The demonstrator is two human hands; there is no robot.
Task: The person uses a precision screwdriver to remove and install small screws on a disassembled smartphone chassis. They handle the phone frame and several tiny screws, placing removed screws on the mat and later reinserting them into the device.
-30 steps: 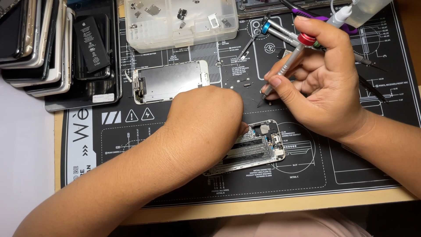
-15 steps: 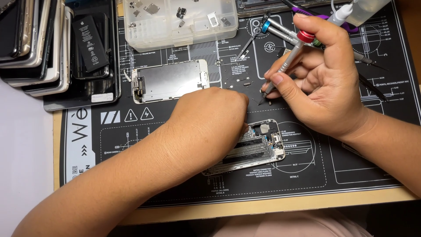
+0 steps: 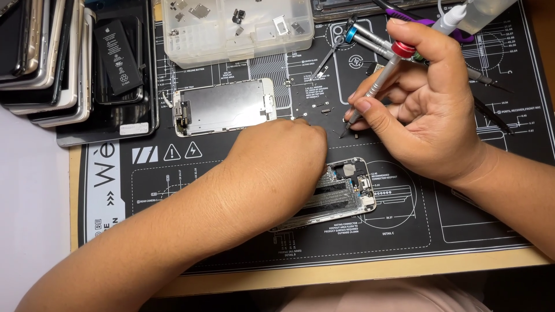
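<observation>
The right hand (image 3: 428, 115) is pinching a slim silver screwdriver (image 3: 376, 86) with a red cap, its fingers (image 3: 370, 107) clamped on the shaft and the tip touching the black repair mat (image 3: 474, 225) near some tiny screws. The left hand (image 3: 277, 167) is lying knuckles-up over the opened phone (image 3: 347, 190), covering its left part; whether its fingers are together or apart is hidden beneath the hand. The phone is lying on the mat, just below the screwdriver tip. A detached screen panel (image 3: 225, 107) is lying beside the left hand, above it. A clear parts box (image 3: 237, 29) is sitting at the mat's top edge, and stacked phones (image 3: 40, 58) are leaning at the left of the tabletop.
</observation>
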